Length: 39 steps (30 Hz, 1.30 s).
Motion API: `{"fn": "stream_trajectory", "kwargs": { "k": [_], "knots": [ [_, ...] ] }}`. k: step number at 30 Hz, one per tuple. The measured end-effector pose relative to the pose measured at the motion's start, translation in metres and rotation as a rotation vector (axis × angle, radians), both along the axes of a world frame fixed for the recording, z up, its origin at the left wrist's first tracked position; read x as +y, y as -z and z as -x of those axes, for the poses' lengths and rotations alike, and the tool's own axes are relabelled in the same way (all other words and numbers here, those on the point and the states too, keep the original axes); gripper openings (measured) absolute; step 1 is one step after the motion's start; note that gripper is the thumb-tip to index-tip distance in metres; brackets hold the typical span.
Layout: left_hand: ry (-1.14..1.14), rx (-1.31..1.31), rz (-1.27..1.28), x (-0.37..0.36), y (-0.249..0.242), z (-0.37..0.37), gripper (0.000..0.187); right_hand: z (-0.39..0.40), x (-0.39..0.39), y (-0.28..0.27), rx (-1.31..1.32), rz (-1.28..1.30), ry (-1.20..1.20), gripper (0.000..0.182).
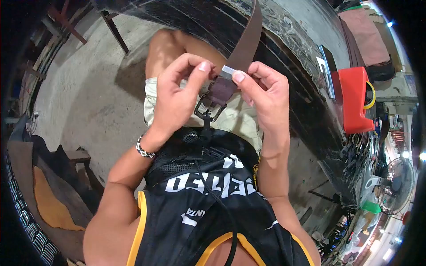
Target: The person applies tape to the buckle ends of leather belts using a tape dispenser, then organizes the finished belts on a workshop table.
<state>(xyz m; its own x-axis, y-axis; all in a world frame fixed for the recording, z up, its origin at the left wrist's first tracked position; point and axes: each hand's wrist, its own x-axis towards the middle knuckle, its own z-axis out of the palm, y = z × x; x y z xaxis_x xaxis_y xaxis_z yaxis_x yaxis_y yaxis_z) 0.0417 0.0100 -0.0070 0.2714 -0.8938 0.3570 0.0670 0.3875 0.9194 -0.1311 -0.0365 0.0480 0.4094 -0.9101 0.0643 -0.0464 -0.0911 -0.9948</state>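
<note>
A dark brown leather belt (pixel 245 48) hangs between my hands, its strap running up past the table edge. Its dark metal buckle (pixel 212 109) is at the lower end, above my lap. Across the belt lies a short, shiny pale strip (pixel 228 71), which looks like tape. My right hand (pixel 267 91) is closed on the belt, thumb pressing the strip's right end and fingers partly hidden behind. My left hand (pixel 181 91) is pinched at the belt's left edge, beside the strip's other end. What lies between its fingertips is hidden.
A dark, worn table (pixel 306 84) runs along the upper right. On it are a red tape dispenser (pixel 355 99) with a yellow roll and a blue-edged flat item (pixel 327 71). Leather pieces (pixel 51 195) lie at lower left. A fan (pixel 396 185) stands far right.
</note>
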Motion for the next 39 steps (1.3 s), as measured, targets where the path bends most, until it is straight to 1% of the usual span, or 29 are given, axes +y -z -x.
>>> {"fn": "stream_trajectory", "kwargs": {
  "k": [2,5,9,12,15,18,21,24,27,30,33,36,39],
  "knots": [
    [-0.122,-0.214,0.139,0.001,-0.004,-0.001,0.010,-0.001,0.001,-0.001,0.002,-0.003,0.008,0.014],
    [-0.152,-0.240,0.133,0.003,-0.009,0.005,0.009,-0.007,0.005,-0.002,0.007,0.009,0.024,0.014],
    [-0.082,-0.160,0.074,0.001,-0.006,0.006,0.011,-0.005,0.004,-0.001,0.066,0.031,0.022,0.014],
    [0.051,-0.034,-0.040,0.002,-0.009,0.006,0.015,-0.007,0.005,0.003,0.038,0.103,0.030,0.014],
    [0.146,0.055,-0.098,0.001,-0.010,0.002,0.018,0.000,0.002,0.000,0.056,0.024,0.000,0.014],
    [0.215,0.035,-0.127,-0.001,-0.011,-0.006,0.019,0.003,0.001,0.002,0.045,0.001,-0.001,0.014],
    [0.183,-0.005,-0.095,-0.001,-0.016,-0.003,0.019,0.005,0.000,-0.001,0.070,0.006,-0.024,0.014],
    [0.197,-0.001,-0.109,-0.001,-0.019,-0.003,0.018,0.004,-0.001,-0.003,0.014,-0.001,-0.061,0.013],
    [0.183,0.024,-0.072,-0.002,-0.017,-0.002,0.018,0.000,0.000,-0.003,0.013,-0.013,-0.079,0.012],
    [0.177,-0.023,-0.031,-0.004,-0.013,-0.003,0.017,-0.003,0.004,-0.005,-0.013,-0.033,-0.086,0.014],
    [0.186,-0.005,-0.088,-0.001,-0.016,-0.003,0.017,-0.002,-0.002,-0.005,-0.016,0.015,-0.150,0.015],
    [0.166,0.016,-0.087,-0.001,-0.015,-0.003,0.018,0.003,-0.006,-0.007,0.020,-0.027,-0.182,0.013],
    [0.180,0.041,-0.101,-0.002,-0.013,-0.004,0.019,0.011,-0.014,0.003,-0.014,-0.085,-0.237,0.012]
  ]
}}
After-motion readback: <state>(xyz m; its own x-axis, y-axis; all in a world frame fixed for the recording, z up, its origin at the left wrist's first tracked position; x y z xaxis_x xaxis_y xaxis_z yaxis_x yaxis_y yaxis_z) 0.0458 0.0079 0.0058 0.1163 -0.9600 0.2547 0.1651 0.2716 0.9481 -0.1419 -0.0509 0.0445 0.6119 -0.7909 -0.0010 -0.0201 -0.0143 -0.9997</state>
